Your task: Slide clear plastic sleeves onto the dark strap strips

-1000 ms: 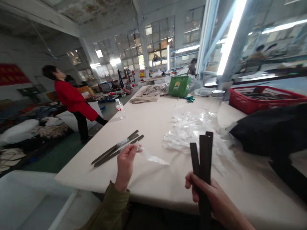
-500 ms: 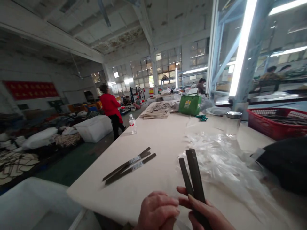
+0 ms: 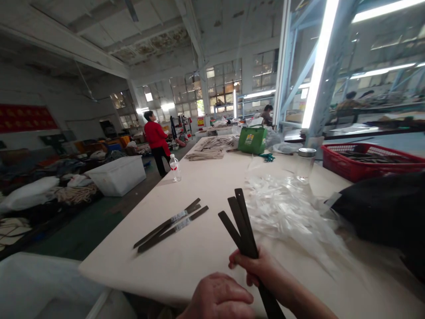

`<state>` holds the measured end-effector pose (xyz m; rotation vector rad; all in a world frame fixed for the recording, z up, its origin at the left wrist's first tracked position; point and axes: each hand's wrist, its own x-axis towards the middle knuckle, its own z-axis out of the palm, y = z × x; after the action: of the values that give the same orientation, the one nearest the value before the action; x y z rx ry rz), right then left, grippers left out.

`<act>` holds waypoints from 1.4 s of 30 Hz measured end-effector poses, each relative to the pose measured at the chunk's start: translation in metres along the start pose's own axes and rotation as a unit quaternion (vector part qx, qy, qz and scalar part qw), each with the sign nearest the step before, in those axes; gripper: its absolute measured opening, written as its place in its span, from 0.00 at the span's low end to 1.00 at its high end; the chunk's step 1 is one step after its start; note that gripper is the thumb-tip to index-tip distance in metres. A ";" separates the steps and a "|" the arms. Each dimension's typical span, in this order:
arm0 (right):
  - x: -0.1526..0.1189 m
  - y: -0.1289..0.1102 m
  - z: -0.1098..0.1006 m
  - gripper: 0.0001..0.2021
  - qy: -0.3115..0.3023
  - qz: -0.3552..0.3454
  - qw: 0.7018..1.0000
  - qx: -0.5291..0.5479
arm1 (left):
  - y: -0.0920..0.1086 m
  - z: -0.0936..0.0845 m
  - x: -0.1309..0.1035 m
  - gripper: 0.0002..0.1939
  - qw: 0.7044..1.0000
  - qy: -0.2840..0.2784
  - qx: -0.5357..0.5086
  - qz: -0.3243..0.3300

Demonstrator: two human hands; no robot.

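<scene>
Several dark flat strips [image 3: 244, 226] are fanned out at their upper ends and gripped in my right hand [image 3: 265, 270] above the pale table [image 3: 199, 261]. My left hand [image 3: 221, 297] is beside it at the bottom edge, its fingers curled; whatever it may hold is hidden. Dark strips with clear printed bands [image 3: 171, 228] lie on the table to the left of my hands. To the right of the held strips is a heap of clear plastic bags [image 3: 285, 208].
A plastic bottle [image 3: 175, 169], a green bag [image 3: 251, 140], a lidded jar [image 3: 304, 166] and a red basket [image 3: 368, 168] stand on the table. Dark cloth [image 3: 385, 212] lies at right. A white bin [image 3: 43, 283] is at lower left. A person in red [image 3: 155, 135] stands beyond.
The held strips have spread wider at the top and moved left with my right hand, whose fingers have closed round them. The view has turned slightly right. The person in red has turned.
</scene>
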<state>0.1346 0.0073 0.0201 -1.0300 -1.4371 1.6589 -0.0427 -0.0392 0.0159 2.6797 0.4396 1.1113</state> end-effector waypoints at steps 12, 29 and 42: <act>-0.013 -0.041 -0.009 0.14 0.010 -0.065 0.996 -0.055 | -0.013 -0.008 0.008 0.19 0.788 0.164 -0.330 -0.493; -0.027 -0.045 -0.008 0.12 0.066 -0.050 0.989 -0.121 | 0.002 0.014 0.010 0.14 0.753 -0.012 -0.359 -0.551; -0.104 0.034 0.001 0.27 0.056 0.044 0.996 -0.053 | -0.022 0.015 0.042 0.05 0.412 0.455 -0.582 -0.533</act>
<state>0.1789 -0.0906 -0.0014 -1.2418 -1.4363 1.5732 -0.0080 -0.0056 0.0265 0.1415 0.8308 1.3344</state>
